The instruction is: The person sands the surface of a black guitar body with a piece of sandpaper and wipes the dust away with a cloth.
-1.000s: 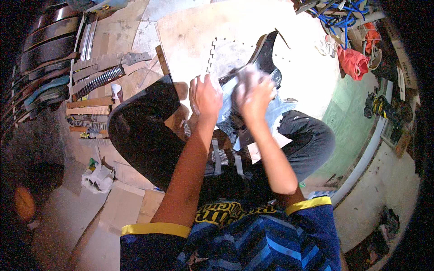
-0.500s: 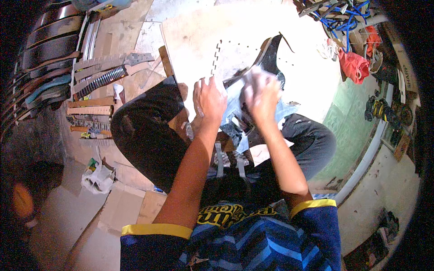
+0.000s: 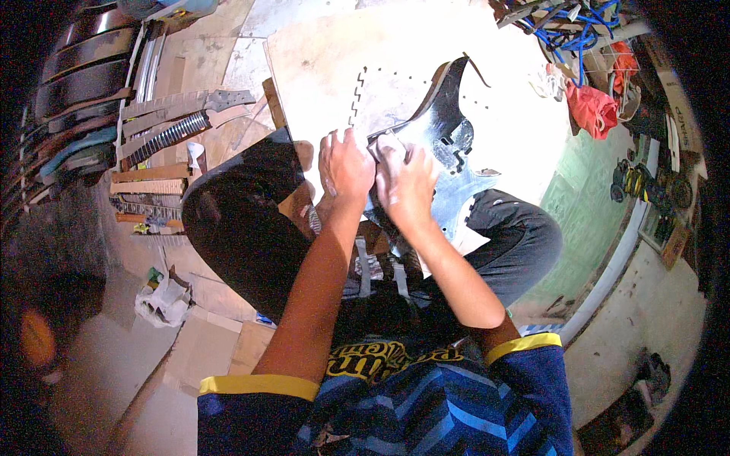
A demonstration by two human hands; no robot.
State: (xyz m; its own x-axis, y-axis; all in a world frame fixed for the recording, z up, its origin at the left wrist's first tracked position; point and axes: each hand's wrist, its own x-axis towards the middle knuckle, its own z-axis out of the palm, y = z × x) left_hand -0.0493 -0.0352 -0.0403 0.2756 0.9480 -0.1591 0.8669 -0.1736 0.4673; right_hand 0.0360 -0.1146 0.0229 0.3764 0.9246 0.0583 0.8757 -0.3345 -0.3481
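Note:
A black guitar body (image 3: pixel 454 102), dusted with pale powder, lies across my lap and a pale board (image 3: pixel 319 64). Its pointed horn reaches away from me, and cut-out cavities show to the right of my hands. At its left edge, my left hand (image 3: pixel 346 169) is closed with the fingers curled over the rim. Right beside it, my right hand (image 3: pixel 404 176) presses down on the body with bent fingers, whitened by dust. Whatever lies under those fingers is hidden.
Guitar necks (image 3: pixel 171 139) lie on the left, near a rack of dark guitar bodies (image 3: pixel 80 95). A white plastic bag (image 3: pixel 163 304) sits below them. A red bag (image 3: pixel 591 110) and blue cables (image 3: pixel 582 34) are at the upper right. Another person's head (image 3: pixel 46 327) shows at lower left.
My right hand has moved left and slightly toward me across the guitar body, ending beside my left hand. The cavities it covered now show. My left hand stays at the edge.

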